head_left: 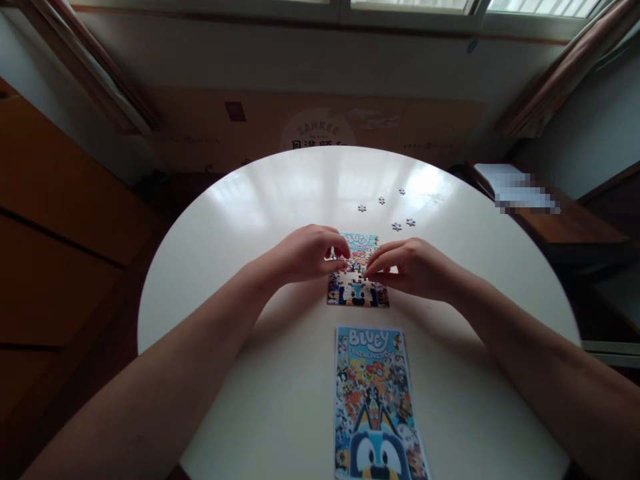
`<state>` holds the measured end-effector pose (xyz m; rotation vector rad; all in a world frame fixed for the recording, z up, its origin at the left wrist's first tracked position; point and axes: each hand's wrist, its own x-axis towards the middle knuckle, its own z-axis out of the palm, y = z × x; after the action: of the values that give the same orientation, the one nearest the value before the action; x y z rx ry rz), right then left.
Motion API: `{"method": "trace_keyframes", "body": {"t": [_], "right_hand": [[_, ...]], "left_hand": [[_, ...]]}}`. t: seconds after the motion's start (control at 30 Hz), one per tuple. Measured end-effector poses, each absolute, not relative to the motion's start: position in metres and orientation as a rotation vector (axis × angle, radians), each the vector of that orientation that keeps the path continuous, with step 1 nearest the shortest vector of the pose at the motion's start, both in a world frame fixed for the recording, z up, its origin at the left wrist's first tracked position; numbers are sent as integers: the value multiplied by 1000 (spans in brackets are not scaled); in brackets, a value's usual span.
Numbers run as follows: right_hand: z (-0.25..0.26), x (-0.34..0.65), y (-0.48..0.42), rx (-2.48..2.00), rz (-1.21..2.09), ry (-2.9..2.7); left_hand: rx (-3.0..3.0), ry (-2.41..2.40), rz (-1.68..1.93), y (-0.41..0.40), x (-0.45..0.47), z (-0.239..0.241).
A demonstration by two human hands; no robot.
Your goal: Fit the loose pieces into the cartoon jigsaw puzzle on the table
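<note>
A partly assembled jigsaw puzzle [357,294] with a colourful cartoon picture lies flat on the table. Bare gaps show around its middle. My left hand [317,252] rests over the puzzle's left edge, fingers curled and the thumb tip a little apart from the forefinger. From the other side my right hand [413,267] reaches in, thumb and forefinger pinched at the gap over what looks like a small puzzle piece, mostly hidden by the fingertips. Nearer to me lies a printed reference picture [373,400] with the same cartoon and the words "Bluey Fanzine Project".
Several loose puzzle pieces [397,227] lie beyond my right hand on the white round table [260,413]. A wooden stand [575,220] with a pale sheet is at the right. An orange-brown cabinet [60,267] stands left, and curtains [100,67] hang by the window.
</note>
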<state>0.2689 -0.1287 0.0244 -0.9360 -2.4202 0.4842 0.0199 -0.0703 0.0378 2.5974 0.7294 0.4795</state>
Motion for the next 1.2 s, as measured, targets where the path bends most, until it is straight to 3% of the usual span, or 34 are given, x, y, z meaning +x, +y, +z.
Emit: {"method": "trace_keyframes", "body": {"t": [0.67, 1.2], "right_hand": [[16, 262, -125, -1051, 520, -2451], [23, 257, -130, -1118, 342, -2588]], "left_hand": [[2502, 671, 371, -69, 19, 28], [2616, 722, 336, -74, 21, 32]]}}
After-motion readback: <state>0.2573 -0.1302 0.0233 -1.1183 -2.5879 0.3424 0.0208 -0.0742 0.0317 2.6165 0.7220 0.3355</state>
